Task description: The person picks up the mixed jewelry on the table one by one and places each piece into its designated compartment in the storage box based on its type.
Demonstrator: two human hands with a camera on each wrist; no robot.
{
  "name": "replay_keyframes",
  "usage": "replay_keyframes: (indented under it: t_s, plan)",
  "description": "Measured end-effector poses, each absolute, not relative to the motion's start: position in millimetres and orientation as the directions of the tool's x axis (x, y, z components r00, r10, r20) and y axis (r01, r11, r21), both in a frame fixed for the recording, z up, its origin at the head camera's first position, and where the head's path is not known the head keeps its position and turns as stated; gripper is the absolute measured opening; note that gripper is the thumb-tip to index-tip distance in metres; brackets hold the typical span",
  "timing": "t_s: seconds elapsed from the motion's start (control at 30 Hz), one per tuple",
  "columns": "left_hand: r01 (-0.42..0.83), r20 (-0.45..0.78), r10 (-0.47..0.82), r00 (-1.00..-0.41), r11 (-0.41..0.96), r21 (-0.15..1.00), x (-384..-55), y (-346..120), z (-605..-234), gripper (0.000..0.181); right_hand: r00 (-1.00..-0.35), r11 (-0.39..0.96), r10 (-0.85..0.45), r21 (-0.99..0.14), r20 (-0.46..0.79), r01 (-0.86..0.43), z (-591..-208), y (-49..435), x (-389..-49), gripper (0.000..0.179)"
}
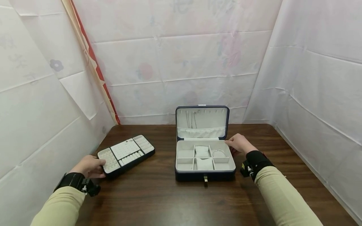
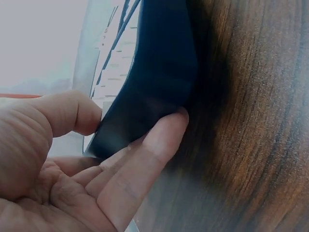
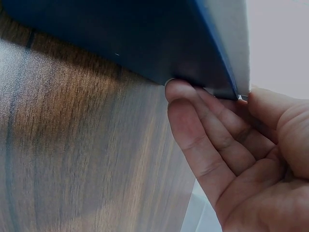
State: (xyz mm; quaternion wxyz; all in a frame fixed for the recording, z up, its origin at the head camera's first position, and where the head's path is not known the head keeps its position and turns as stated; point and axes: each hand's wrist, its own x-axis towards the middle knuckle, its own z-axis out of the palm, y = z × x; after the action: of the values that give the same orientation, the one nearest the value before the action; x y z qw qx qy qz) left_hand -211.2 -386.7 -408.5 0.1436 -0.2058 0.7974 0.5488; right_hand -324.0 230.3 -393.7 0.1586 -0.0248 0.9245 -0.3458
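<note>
A dark blue jewelry tray (image 1: 133, 160) with a pale lining lies slanted at the left of the table; small earrings (image 1: 129, 140) sit on its panel. My left hand (image 1: 89, 166) holds its near left corner, thumb at the rim and fingers (image 2: 164, 137) against the outer wall. Right of centre stands a matching jewelry box (image 1: 189, 177), its lid (image 1: 210, 117) raised. My right hand (image 1: 241, 144) grips the box's right side, thumb at the top edge, fingers (image 3: 186, 121) by the outer wall. Two white cushions (image 1: 205, 164) and a bracelet (image 1: 219, 150) lie in compartments.
Thin necklaces (image 1: 187, 120) hang inside the raised lid. A brass-coloured latch (image 1: 205, 179) hangs at the box front. Brown wooden table (image 1: 158, 194) spreads between and before the two pieces. White sheeting (image 1: 169, 62) encloses the back and sides.
</note>
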Motion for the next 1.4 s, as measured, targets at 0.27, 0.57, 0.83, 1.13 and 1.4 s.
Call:
replay_keyframes:
  t_s: [0.27,0.57,0.83,1.13,1.4]
  plan:
    - [-0.472,-0.442,-0.167,-0.881,0.365,0.803,-209.5,-384.7,-400.3,0.023,-0.95,0.756,-0.178,-0.653,-0.256,0.035,-399.7,232.7,-327.1,0.038]
    - [-0.458,-0.449,-0.128,-0.884,0.424,0.781,-210.9,-385.0,-395.8,0.029,-0.949,0.759,-0.188,-0.65,-0.251,0.022,-399.6,232.9,-326.9,0.037]
    - [-0.411,-0.437,-0.036,-0.899,0.412,0.813,-211.5,-384.2,-388.0,0.033,-0.951,0.756,-0.179,-0.654,-0.253,0.032,-400.8,232.9,-327.8,0.038]
    - [-0.375,-0.426,0.024,-0.904,0.432,0.82,-210.4,-376.9,-365.7,0.046,-0.951,0.76,-0.177,-0.649,-0.255,0.033,-400.2,233.5,-328.2,0.038]
    - [-0.326,-0.412,0.094,-0.906,0.465,0.823,-211.0,-370.3,-355.7,0.064,-0.95,0.758,-0.176,-0.651,-0.256,0.035,-400.9,232.6,-327.3,0.038]
